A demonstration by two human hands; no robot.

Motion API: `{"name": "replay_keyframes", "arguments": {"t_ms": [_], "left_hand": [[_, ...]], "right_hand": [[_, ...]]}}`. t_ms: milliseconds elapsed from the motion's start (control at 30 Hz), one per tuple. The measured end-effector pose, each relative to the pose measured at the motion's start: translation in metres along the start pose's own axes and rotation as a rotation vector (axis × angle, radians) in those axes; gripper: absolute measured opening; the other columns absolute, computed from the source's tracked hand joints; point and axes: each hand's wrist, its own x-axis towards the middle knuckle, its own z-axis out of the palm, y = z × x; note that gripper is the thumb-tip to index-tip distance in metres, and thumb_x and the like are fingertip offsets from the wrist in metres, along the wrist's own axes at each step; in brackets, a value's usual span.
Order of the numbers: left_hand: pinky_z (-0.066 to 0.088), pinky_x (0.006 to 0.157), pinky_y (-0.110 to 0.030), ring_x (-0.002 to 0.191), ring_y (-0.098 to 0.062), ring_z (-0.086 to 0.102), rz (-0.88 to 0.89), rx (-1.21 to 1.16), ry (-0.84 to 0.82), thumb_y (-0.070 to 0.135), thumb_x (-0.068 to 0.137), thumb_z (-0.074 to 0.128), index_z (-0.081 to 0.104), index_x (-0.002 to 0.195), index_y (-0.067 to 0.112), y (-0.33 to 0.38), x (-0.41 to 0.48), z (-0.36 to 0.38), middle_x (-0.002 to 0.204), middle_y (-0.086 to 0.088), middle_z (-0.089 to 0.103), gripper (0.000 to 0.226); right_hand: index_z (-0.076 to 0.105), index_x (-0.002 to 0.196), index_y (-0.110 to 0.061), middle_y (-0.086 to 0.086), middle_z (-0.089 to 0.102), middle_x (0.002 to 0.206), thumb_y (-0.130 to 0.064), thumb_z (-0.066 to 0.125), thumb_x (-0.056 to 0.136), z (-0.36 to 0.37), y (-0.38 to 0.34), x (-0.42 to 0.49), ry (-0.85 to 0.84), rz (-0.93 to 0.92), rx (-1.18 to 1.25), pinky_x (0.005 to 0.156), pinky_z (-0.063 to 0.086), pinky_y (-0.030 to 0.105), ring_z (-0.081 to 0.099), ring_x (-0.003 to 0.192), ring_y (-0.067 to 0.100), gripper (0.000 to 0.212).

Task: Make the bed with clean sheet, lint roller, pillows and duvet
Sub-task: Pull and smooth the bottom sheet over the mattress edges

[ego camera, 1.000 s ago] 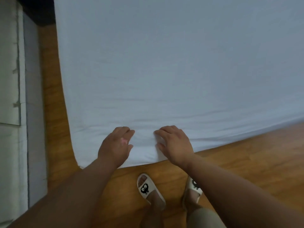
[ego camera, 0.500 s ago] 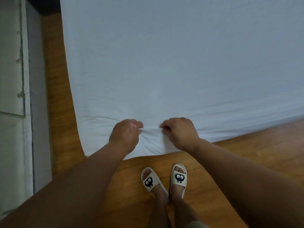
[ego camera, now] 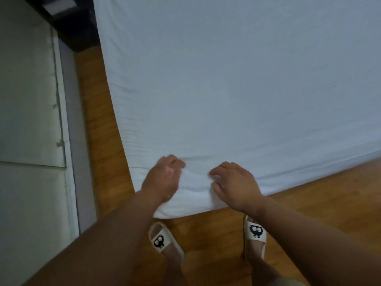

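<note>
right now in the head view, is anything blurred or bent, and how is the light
Head view: dim, flat light with a bluish cast on the white sheet, no glare or hard shadows. Head view: the left hand is smeared by motion blur; the right hand and slippers are sharper. Head view: the wide lens bows the sheet's left edge.

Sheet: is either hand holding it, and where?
The right hand pinches the bunched sheet on its near side, beside the corner. The left hand rests there too, but blur hides any grip.
</note>
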Motion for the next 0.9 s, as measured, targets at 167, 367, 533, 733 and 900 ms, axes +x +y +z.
{"name": "replay_keyframes", "arguments": {"t_ms": [167, 367, 533, 733, 900], "left_hand": [[0.027, 0.119, -0.034, 0.144, -0.02, 0.025, 0.168, 0.206, -0.114, 0.0, 0.094, 0.045, 0.038, 0.15, 0.031, -0.095, 0.026, -0.037, 0.158, 0.004, 0.03, 0.065], [0.034, 0.114, -0.038, 0.141, -0.023, 0.031, 0.439, 0.289, -0.115, 0.014, 0.097, 0.055, 0.041, 0.146, 0.032, -0.178, 0.06, -0.059, 0.155, 0.002, 0.034, 0.054], [0.048, 0.084, -0.037, 0.1, -0.026, 0.054, 0.721, 0.271, 0.038, 0.011, 0.092, 0.059, 0.065, 0.112, 0.017, -0.179, 0.084, -0.057, 0.108, -0.004, 0.059, 0.021], [0.046, 0.073, -0.037, 0.081, -0.024, 0.054, 0.904, 0.319, 0.014, 0.007, 0.086, 0.058, 0.067, 0.083, 0.013, -0.173, 0.111, -0.056, 0.085, -0.003, 0.061, 0.012], [0.051, 0.08, -0.035, 0.096, -0.025, 0.057, 0.996, 0.283, -0.082, 0.013, 0.094, 0.058, 0.067, 0.106, 0.015, -0.182, 0.119, -0.071, 0.107, -0.004, 0.063, 0.015]], "right_hand": [[0.067, 0.112, -0.024, -0.004, 0.061, 0.108, -0.038, 0.056, 0.087, 0.044, -0.082, 0.034, 0.088, 0.121, 0.065, 0.08, 0.053, 0.037, 0.059, 0.1, 0.021, 0.031], [0.062, 0.108, -0.029, -0.01, 0.059, 0.098, -0.06, 0.061, 0.08, 0.103, -0.18, 0.063, 0.235, 0.312, 0.044, 0.08, 0.05, 0.032, 0.056, 0.088, 0.013, 0.042], [0.06, 0.09, -0.025, -0.006, 0.056, 0.079, -0.039, 0.061, 0.087, 0.126, -0.194, 0.079, 0.369, 0.436, -0.125, 0.063, 0.044, 0.032, 0.05, 0.068, 0.015, 0.014], [0.056, 0.08, -0.02, -0.004, 0.052, 0.063, -0.015, 0.07, 0.081, 0.132, -0.185, 0.091, 0.373, 0.471, -0.204, 0.051, 0.035, 0.026, 0.043, 0.053, 0.014, 0.014], [0.056, 0.106, -0.022, -0.003, 0.055, 0.09, -0.05, 0.057, 0.084, 0.122, -0.194, 0.1, 0.388, 0.483, -0.085, 0.064, 0.048, 0.03, 0.051, 0.075, 0.015, 0.036]]}}
